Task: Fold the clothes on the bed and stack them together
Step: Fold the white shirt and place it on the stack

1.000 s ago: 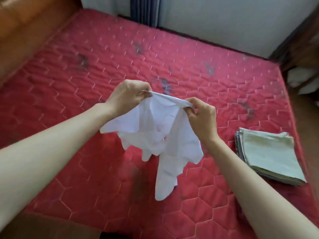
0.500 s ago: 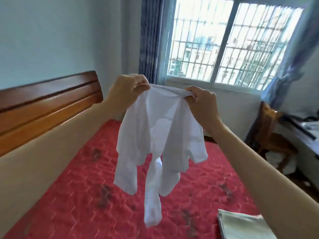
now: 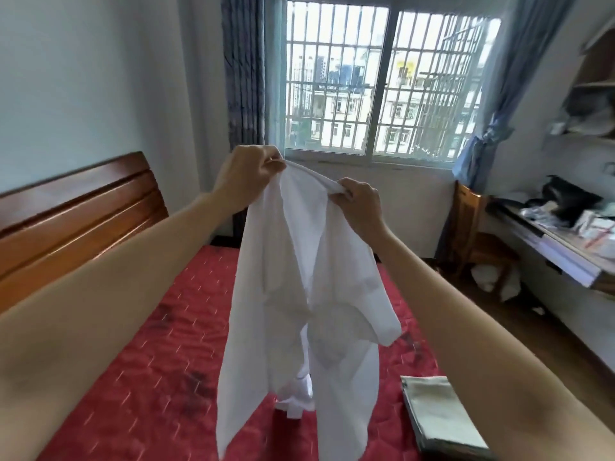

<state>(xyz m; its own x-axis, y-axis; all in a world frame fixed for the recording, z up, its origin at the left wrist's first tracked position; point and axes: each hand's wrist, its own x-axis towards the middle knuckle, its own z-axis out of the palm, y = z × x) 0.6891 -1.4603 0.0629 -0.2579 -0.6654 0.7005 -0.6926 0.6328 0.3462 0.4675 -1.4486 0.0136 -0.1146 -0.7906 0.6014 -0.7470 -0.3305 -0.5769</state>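
The left hand (image 3: 248, 174) and the right hand (image 3: 357, 202) each pinched the top edge of a white shirt (image 3: 306, 294), fingers curled round a bunched stretch of cloth that looked to be the collar or shoulder line, the left held slightly higher than the right. Between them the edge ran in a short taut band. The garment hung at full length in front of the person, raised clear above the bed (image 3: 149, 377); one short sleeve flared out on the right side, the front panels fell apart lower down, and whether the lower hems touched the red quilted cover could not be told. Near the right edge of the bed, close to the person, lay a stack of folded clothes (image 3: 439, 414), pale green on top, squared and well apart from the hanging shirt. A wooden headboard (image 3: 76, 207) stood at the left, a barred window (image 3: 382, 84) faced the person, and a cluttered desk (image 3: 559, 234) ran along the right wall.

The step in hand appeared to be shaking out and orienting the shirt before folding. The next move likely called for lowering it flat onto the open red cover, smoothing the panels and sleeves, then folding it to match the stack beside it.
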